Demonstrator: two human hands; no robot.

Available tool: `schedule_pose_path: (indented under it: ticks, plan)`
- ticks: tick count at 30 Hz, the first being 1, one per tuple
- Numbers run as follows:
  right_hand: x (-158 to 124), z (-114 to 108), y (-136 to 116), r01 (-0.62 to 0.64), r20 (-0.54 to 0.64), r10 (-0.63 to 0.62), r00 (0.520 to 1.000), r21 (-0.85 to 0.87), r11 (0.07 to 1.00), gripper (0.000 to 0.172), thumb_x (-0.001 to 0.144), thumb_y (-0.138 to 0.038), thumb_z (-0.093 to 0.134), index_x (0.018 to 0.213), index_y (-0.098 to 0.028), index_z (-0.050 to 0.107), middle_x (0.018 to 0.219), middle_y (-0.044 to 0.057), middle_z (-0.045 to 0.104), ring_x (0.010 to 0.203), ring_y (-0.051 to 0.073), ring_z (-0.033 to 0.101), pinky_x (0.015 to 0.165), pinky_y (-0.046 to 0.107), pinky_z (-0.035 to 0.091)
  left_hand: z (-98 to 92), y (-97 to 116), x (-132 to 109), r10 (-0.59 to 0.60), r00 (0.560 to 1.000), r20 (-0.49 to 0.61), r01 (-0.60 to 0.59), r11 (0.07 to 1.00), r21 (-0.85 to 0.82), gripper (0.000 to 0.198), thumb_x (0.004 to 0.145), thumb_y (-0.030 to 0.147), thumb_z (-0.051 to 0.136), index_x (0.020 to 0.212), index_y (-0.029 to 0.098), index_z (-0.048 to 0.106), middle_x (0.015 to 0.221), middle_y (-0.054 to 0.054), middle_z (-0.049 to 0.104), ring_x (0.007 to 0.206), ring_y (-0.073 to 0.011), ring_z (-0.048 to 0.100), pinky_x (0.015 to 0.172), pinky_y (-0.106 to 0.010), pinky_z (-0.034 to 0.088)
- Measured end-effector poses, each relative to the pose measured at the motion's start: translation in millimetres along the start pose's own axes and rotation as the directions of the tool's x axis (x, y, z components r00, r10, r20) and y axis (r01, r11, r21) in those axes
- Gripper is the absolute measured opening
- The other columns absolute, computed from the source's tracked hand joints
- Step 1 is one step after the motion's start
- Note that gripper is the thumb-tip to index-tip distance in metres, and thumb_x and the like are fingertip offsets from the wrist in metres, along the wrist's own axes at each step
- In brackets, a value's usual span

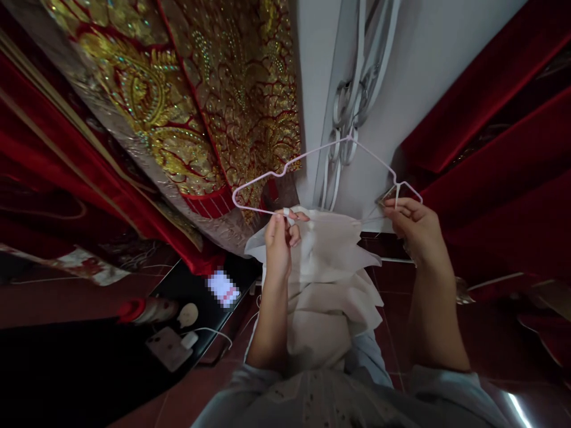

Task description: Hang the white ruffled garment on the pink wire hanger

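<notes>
A thin pale pink clothes hanger [314, 152] is spread across the view, its top in front of the cabinet handles. Whether its hook rests on a handle is hard to make out. My left hand [280, 246] is closed in a pinch on the hanger's lower bar, with a white band around one finger. At the other end, my right hand [417, 232] pinches a thin white strap [397, 193] looped over the hanger's right notch. A cream ruffled garment [330, 255] hangs below the bar, between my forearms and over my lap.
Gold-embroidered red garments [191, 107] hang at the left, deep red cloth [499, 166] at the right. Behind the hanger stands a white cabinet door [410, 77] with curved handles [357, 95]. A black bench [209, 315] holds phones, a red-lidded bottle [149, 310] and a white cable.
</notes>
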State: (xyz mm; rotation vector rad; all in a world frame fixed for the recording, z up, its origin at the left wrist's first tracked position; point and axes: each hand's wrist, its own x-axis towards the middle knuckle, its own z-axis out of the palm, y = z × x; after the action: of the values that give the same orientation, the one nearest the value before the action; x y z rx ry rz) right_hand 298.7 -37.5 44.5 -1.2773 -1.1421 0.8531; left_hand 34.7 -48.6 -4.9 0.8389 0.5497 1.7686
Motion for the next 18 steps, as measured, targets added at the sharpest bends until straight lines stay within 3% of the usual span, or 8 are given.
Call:
schedule_pose_path:
  ticks: [2,4,6,9,13,16,18]
  plan:
    - [-7,7,6,0.043,-0.007,-0.043,0.999,0.026,0.999,0.025,0.069,-0.035,0.088,0.079,-0.021,0.070,0.054,-0.009,0.047,0.042,0.004,0.029,0.041,0.021,0.016,-1.1,3,0,-0.004,1.000,0.002,0.004,1.000,0.018,0.045,0.094,0.062,0.075,0.089,0.018,0.066,0.084,-0.005,0.076,0.044,-0.0022,0.031,0.042,-0.016,0.026]
    - [-13,15,8,0.121,-0.042,-0.118,0.992,0.071,0.990,0.020,0.071,-0.033,0.086,0.079,-0.021,0.071,0.059,-0.005,0.057,0.042,0.003,0.029,0.041,0.021,0.016,-1.7,4,0,-0.010,1.000,-0.004,0.010,0.999,0.035,0.046,0.093,0.062,0.075,0.089,0.018,0.065,0.084,-0.006,0.075,0.044,-0.0027,0.031,0.041,-0.016,0.026]
    - [-14,20,6,0.206,-0.090,-0.198,0.976,0.090,0.974,0.018,0.075,-0.029,0.083,0.092,-0.023,0.078,0.077,0.000,0.074,0.044,0.004,0.033,0.041,0.022,0.020,-1.8,5,0,-0.015,1.000,-0.015,0.015,0.999,0.047,0.047,0.092,0.063,0.077,0.088,0.018,0.064,0.084,-0.006,0.075,0.044,-0.0026,0.031,0.041,-0.017,0.026]
    - [-5,19,-1,0.343,-0.187,-0.333,0.924,0.022,0.939,0.038,0.080,-0.023,0.075,0.118,-0.029,0.082,0.115,0.006,0.083,0.048,0.005,0.041,0.043,0.024,0.031,-1.5,5,0,-0.026,1.000,-0.012,0.026,0.998,0.053,0.047,0.091,0.063,0.078,0.088,0.018,0.065,0.085,-0.006,0.076,0.043,-0.0023,0.031,0.042,-0.017,0.025]
    - [14,-1,10,0.426,-0.416,-0.425,0.804,-0.096,0.900,0.051,0.080,-0.019,0.076,0.130,-0.028,0.080,0.137,0.010,0.077,0.056,0.007,0.049,0.047,0.026,0.035,-1.6,3,-1,-0.042,0.999,0.002,0.042,0.998,0.049,0.045,0.091,0.062,0.078,0.087,0.019,0.065,0.085,-0.005,0.075,0.043,-0.0020,0.029,0.042,-0.017,0.023]
    - [10,-16,32,0.402,-0.629,-0.366,0.686,-0.091,0.911,0.051,0.074,-0.027,0.085,0.125,-0.023,0.082,0.131,0.012,0.080,0.066,0.012,0.062,0.047,0.026,0.036,-2.4,3,-1,-0.058,0.998,0.008,0.058,0.998,0.036,0.046,0.091,0.062,0.078,0.088,0.019,0.064,0.086,-0.005,0.075,0.043,-0.0018,0.028,0.042,-0.017,0.023]
    - [-3,-18,44,0.406,-0.712,-0.354,0.606,-0.106,0.908,0.047,0.075,-0.034,0.085,0.120,-0.020,0.083,0.121,0.012,0.083,0.074,0.017,0.069,0.050,0.027,0.040,-2.6,4,0,-0.063,0.998,0.015,0.063,0.998,0.030,0.046,0.090,0.062,0.079,0.089,0.019,0.064,0.086,-0.004,0.075,0.043,-0.0019,0.027,0.042,-0.017,0.023]
